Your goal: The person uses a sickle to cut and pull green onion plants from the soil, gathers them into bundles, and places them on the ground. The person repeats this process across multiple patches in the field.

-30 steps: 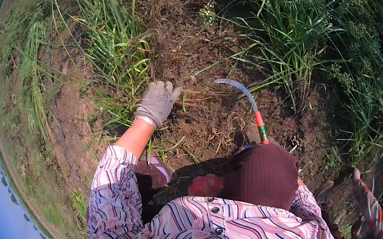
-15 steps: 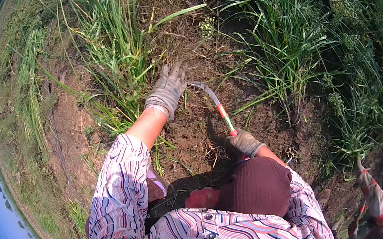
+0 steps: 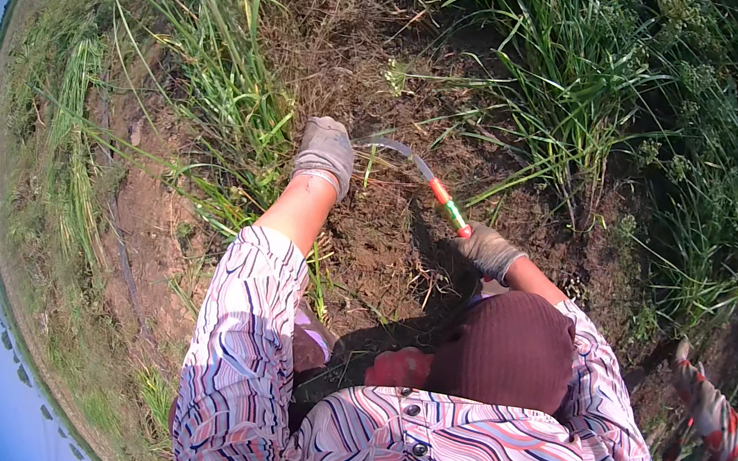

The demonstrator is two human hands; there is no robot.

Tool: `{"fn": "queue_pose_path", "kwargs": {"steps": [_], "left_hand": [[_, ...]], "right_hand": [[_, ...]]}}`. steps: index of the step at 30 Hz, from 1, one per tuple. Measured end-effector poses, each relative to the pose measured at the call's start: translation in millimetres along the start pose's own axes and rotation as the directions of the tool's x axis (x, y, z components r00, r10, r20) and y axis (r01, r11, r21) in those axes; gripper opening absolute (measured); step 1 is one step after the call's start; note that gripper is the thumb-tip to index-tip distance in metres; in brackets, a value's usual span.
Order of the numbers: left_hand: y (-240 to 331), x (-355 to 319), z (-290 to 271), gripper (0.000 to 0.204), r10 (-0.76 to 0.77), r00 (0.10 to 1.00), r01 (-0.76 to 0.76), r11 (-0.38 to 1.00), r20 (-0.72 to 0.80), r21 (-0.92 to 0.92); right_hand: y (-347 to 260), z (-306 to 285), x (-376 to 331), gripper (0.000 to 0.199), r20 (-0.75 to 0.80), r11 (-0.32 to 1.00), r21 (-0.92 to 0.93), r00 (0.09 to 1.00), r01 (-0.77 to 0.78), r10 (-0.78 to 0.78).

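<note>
Left hand: gloved in grey fabric, carried at the end of a bare forearm stretched forward from a striped sleeve. The hand is turned palm down over a thin tuft of grass at the edge of the bare soil; the fingers are curled downward and held together, but whether stems are clamped in them cannot be told.

Right hand: also gloved in grey, with the wrist bent and the forearm drawn close to the body. The fingers are wrapped tightly around the lower end of the sickle handle.

Sickle: held in the right hand, with a handle banded in orange and green and a curved metal blade. The blade is swept leftward, its tip lying just beside the left glove, low over the soil at the tuft.

Surroundings: tall green grass clumps are seen to the left and upper right, dry brown litter beyond. A second person's patterned sleeve is visible at the far right edge.
</note>
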State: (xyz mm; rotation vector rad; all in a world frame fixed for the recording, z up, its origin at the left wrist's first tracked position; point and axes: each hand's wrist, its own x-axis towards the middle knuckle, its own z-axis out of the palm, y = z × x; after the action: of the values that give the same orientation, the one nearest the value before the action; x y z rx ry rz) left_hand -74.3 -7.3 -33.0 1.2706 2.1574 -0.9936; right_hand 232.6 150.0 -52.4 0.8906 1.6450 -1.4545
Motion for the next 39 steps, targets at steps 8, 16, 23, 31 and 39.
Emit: {"fn": "queue_pose_path", "kwargs": {"steps": [8,16,23,31,39], "left_hand": [[-17.0,17.7,6.4,0.053,0.299,0.910,-0.259,0.951,-0.287,0.170],[-26.3,-4.6,4.7,0.042,0.170,0.978,-0.180,0.980,0.119,0.082],[-7.6,-51.2,-39.0,0.027,0.287,0.946,-0.304,0.946,0.153,0.109],[21.3,-105.8,-1.8,0.022,0.246,0.969,-0.244,0.968,0.029,-0.059],[24.8,-113.4,26.2,0.020,0.248,0.964,-0.252,0.967,-0.098,-0.029]], "right_hand": [[-15.7,-3.9,25.4,0.026,-0.011,0.997,-0.018,0.997,0.077,-0.077],[18.6,-19.3,0.7,0.027,0.036,0.981,-0.185,0.998,0.065,-0.059],[10.3,-11.0,26.6,0.027,-0.040,0.985,-0.147,0.995,0.089,-0.096],[117.7,8.1,-47.1,0.019,-0.127,0.999,-0.037,0.992,0.013,-0.017],[33.2,15.3,-4.5,0.023,-0.038,0.974,-0.215,0.996,0.067,-0.077]]}}
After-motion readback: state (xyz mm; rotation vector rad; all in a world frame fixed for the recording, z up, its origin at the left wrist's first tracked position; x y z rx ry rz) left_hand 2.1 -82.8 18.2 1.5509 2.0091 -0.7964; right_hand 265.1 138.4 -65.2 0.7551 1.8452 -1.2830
